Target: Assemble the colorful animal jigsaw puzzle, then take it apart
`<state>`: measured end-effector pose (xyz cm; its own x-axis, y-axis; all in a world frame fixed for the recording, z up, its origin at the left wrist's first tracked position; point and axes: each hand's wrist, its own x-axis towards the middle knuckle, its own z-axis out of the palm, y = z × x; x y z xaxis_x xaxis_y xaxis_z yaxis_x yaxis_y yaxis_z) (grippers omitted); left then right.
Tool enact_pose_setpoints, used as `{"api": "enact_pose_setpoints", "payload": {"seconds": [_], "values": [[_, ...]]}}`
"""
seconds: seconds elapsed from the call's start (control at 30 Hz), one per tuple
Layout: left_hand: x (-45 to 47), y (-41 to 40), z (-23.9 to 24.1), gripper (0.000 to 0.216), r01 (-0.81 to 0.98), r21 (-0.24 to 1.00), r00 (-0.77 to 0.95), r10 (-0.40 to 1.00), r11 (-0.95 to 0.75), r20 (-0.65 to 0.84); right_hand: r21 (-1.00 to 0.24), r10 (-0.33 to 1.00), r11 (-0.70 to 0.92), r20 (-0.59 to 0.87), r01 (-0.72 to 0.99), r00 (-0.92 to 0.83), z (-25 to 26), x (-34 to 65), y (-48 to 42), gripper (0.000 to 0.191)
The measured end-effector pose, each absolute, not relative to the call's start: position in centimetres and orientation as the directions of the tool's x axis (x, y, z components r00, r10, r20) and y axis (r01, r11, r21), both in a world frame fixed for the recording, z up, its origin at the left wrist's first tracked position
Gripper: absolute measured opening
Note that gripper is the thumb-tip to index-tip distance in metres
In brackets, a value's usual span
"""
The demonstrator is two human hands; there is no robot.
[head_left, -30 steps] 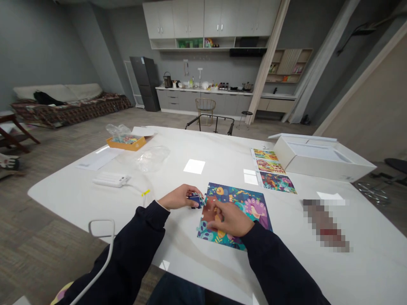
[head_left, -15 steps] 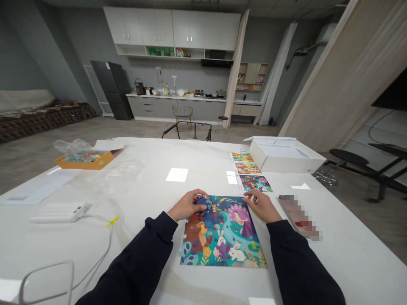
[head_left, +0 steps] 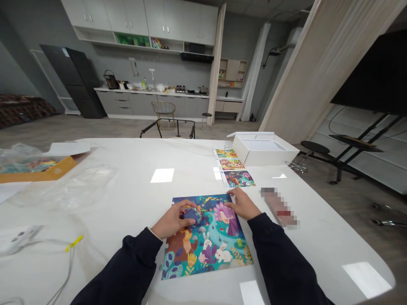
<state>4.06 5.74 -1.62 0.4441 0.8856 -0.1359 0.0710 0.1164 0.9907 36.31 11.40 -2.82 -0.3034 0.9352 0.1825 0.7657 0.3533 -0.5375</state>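
A colourful jigsaw puzzle (head_left: 208, 239) with rabbits, a peacock and a bear-like animal lies flat on the white table before me. Over its upper left part, my left hand (head_left: 171, 218) pinches a dark blue puzzle piece (head_left: 190, 216) between thumb and fingers; whether it is one piece or several together, I cannot tell. At the upper right corner, my right hand (head_left: 243, 203) grips the puzzle's edge, thumb on the picture and fingers along the top border.
Three picture cards (head_left: 233, 165) lie in a column beyond the puzzle, beside a white box (head_left: 269, 148). A blurred-out flat object (head_left: 280, 207) is to the right. On the left are an orange box (head_left: 62, 167) of pieces, clear plastic wrap (head_left: 82, 186) and a white power strip (head_left: 19, 239) with cable.
My view has turned right. My left hand has shifted from the puzzle's top edge down over its upper left part, carrying the dark blue piece. My right hand stays at the corner.
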Motion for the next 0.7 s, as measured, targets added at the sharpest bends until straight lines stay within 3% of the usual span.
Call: {"api": "enact_pose_setpoints", "payload": {"seconds": [0.27,0.7], "values": [[4.2,5.4,-1.2,0.056,0.149,0.986,0.439,0.890,0.068,-0.127,-0.615,0.958,0.286,0.163,0.735,-0.236,-2.8,36.2,11.8,0.036],[8.6,7.8,-1.1,0.049,0.019,0.999,0.531,0.847,-0.043,0.027,-0.678,0.972,0.230,0.187,0.698,-0.139,-3.8,35.9,12.2,0.031]]}}
